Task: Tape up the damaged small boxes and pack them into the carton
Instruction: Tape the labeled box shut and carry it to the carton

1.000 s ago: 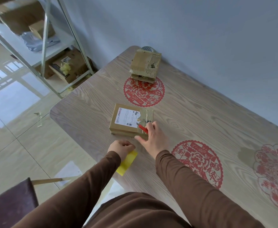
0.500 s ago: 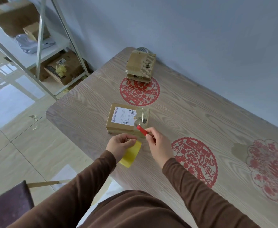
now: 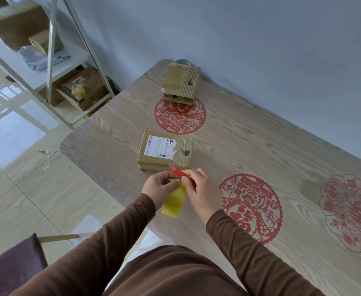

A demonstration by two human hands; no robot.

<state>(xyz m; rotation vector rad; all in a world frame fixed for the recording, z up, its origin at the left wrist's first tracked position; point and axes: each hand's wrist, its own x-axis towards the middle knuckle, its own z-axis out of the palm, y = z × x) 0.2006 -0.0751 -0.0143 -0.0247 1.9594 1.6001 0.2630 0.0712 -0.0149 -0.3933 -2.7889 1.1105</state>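
Both hands meet: left hand (image 3: 161, 185) pinches yellow tape (image 3: 174, 201), right hand (image 3: 203, 189) grips red cutter (image 3: 180, 173).

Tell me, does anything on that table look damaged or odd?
Yes. The far box near the wall looks torn, its corrugated layer exposed and a flap gaping at the bottom. The near box has a ripped label and a dark hole beside it.

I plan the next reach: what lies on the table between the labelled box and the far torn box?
Only a red paper-cut decal on the table lies between the labelled box and torn box, head view.
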